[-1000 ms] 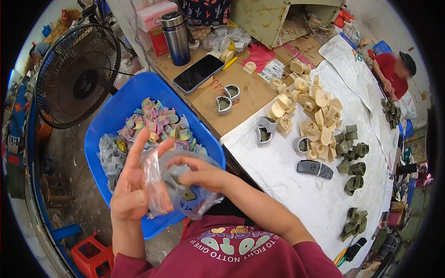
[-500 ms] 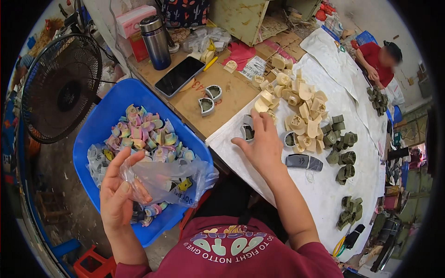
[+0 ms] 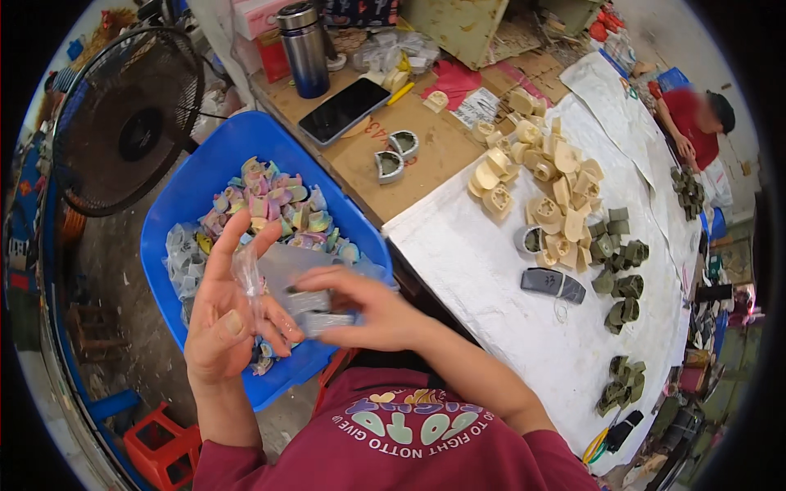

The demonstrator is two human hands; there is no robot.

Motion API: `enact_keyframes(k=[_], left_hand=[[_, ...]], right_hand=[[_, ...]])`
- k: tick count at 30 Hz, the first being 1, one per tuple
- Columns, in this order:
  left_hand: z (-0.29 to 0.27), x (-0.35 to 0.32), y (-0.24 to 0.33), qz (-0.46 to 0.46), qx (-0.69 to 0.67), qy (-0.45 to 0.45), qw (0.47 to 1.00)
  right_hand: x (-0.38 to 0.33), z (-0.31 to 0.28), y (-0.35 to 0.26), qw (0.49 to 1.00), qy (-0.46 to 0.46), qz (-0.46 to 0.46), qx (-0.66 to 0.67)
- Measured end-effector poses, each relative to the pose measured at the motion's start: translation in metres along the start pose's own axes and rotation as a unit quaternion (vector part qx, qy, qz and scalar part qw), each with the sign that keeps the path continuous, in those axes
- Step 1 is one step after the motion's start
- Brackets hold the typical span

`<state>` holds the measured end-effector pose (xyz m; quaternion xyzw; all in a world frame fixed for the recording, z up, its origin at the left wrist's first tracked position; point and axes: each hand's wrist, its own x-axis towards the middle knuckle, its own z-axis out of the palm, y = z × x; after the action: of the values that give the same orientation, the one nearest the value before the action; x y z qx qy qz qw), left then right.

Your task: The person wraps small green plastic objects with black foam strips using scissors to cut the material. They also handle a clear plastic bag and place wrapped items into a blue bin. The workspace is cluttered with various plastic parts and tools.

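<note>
My left hand [image 3: 214, 331] is raised over the blue basin [image 3: 237, 141], its fingers pinching the gathered part of a clear plastic bag [image 3: 282, 260]. My right hand [image 3: 381, 317] is closed on grey curved pieces [image 3: 313, 304] beside the bag; motion blurs them, and I cannot tell whether they are inside it. Below, the basin holds a heap of pastel multicoloured pieces [image 3: 260, 196] and bagged grey pieces [image 3: 187, 258]. Two more grey curved pieces [image 3: 390, 167] sit on the brown board, and a single grey piece [image 3: 530, 240] stands by the cream pile.
Cream moulded pieces [image 3: 565, 188] and olive-green pieces [image 3: 628, 286] lie on the white-covered table [image 3: 499, 286], near a dark grey curved block [image 3: 553, 285]. A phone [image 3: 344, 110] and flask [image 3: 304, 53] occupy the board. A fan [image 3: 135, 131] stands left; another person [image 3: 692, 127] works far right.
My right hand has come left from the table to the bag, bringing the grey pieces that lay beside the cream pile. My left hand keeps the bag. The view has shifted slightly.
</note>
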<state>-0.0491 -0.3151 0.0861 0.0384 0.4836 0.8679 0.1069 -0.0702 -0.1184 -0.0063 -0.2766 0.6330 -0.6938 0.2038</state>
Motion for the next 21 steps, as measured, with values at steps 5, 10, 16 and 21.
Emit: enact_keyframes(k=[5, 10, 16, 21], left_hand=[[0.0, -0.003, 0.001, -0.001, 0.025, 0.007, 1.0], [-0.013, -0.002, 0.0, 0.028, 0.037, 0.041, 0.998], [-0.012, 0.005, 0.005, 0.03, 0.073, 0.029, 0.996], [-0.009, -0.003, 0.004, 0.028, 0.073, 0.053, 0.995]], right_hand=[[0.006, 0.012, 0.048, 0.909, 0.142, -0.011, -0.392], [-0.063, -0.089, -0.006, 0.765, 0.355, -0.059, -0.534], [-0.143, -0.169, -0.022, 0.56, 0.214, 0.171, -0.782], [-0.104, -0.143, -0.041, 0.694, 0.343, -0.004, -0.633]])
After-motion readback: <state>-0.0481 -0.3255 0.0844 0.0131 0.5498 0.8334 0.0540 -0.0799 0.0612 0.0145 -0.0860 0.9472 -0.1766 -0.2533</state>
